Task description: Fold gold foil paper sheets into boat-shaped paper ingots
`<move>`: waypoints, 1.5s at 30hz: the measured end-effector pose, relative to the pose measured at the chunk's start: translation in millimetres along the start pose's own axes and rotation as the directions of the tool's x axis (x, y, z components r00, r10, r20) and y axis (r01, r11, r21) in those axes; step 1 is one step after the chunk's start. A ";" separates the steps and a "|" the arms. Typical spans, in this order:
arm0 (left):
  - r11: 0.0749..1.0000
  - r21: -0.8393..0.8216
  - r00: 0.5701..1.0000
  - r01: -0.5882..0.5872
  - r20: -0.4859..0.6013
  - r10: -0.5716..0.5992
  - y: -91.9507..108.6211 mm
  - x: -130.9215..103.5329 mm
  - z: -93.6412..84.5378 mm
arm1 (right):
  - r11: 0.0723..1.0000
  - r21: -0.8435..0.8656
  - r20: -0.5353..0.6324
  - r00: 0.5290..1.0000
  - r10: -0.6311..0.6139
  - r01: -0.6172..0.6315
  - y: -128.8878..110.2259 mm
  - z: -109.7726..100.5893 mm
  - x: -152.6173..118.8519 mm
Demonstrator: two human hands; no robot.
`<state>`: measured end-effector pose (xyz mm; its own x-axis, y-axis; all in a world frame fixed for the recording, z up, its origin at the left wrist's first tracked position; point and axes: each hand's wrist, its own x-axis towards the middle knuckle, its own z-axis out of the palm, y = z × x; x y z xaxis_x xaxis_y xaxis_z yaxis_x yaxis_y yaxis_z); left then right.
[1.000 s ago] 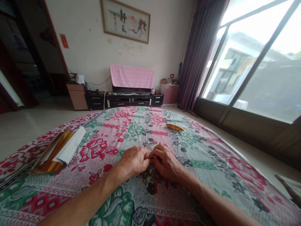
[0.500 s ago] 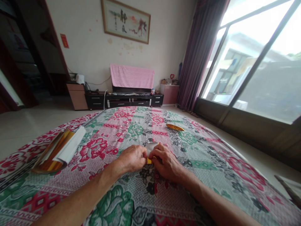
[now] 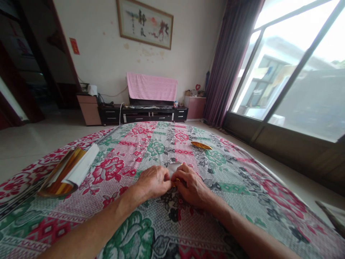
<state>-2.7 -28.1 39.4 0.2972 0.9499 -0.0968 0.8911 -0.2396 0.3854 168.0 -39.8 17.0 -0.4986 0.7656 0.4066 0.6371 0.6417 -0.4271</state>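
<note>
A sheet of foil paper (image 3: 174,167), silvery grey on its visible side with a bit of gold showing, lies on the tablecloth between my hands. My left hand (image 3: 155,181) is closed, its thumb and fingers pinching the near side of the sheet. Touching those fingertips, my right hand (image 3: 192,185) has its fingers bent and pressed together on the paper's right side. Most of the paper is hidden beneath the fingers. Beyond my right hand rests a gold folded-paper ingot (image 3: 201,145), narrow and pointed at both ends.
A curled stack of gold and white paper sheets (image 3: 73,171) lies at the left of the table. The flowered tablecloth (image 3: 129,233) covers the round table. Farther back stands a low black cabinet (image 3: 147,118) under a pink cloth (image 3: 152,87). Windows (image 3: 296,79) line the right.
My left fingers have shifted slightly right, up against the right hand. The gold patch that showed between the hands is now mostly covered.
</note>
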 end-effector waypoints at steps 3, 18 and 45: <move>1.000 0.001 1.000 -0.001 -0.006 0.001 5.3 -4.5 -2.6 | 1.000 0.006 0.004 1.000 -0.001 0.001 -0.5 -0.2 0.2; 0.977 -0.073 0.977 -0.198 0.069 0.203 -11.6 4.6 -5.8 | 1.000 0.006 0.020 1.000 0.009 -0.009 0.6 0.5 0.4; 0.959 -0.054 0.956 -0.277 0.086 0.281 -14.4 1.7 -10.8 | 0.998 -0.038 -0.023 0.998 0.052 -0.053 -3.9 4.5 3.6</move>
<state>-18.7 -20.9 43.7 0.5640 0.8233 -0.0633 0.7540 -0.4823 0.4460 161.1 -39.4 16.4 -0.4505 0.7969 0.4024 0.6848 0.5977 -0.4169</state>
